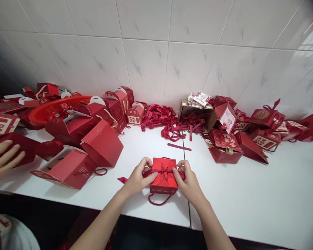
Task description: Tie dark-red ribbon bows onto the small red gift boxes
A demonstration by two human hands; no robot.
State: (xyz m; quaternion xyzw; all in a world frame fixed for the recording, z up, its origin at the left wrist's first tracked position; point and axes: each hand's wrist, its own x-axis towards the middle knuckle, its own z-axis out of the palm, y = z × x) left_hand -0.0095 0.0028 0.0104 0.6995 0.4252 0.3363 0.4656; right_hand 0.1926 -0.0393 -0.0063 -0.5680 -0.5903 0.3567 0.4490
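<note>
left hand (141,176): fingers pinch the dark red ribbon (167,171) | right hand (188,178): fingers pinch its other side | small red box (163,182): on the white table (250,198), between both hands, ribbon across its top

Both hands (137,176) (188,178) level, fingers (146,161) curled, forearms (101,217) outstretched

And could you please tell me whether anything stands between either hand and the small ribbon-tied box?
Nothing visible does: the left hand and right hand pinch the ribbon across the small box, one at each side; the loose ribbon pile lies by the wall.
</note>
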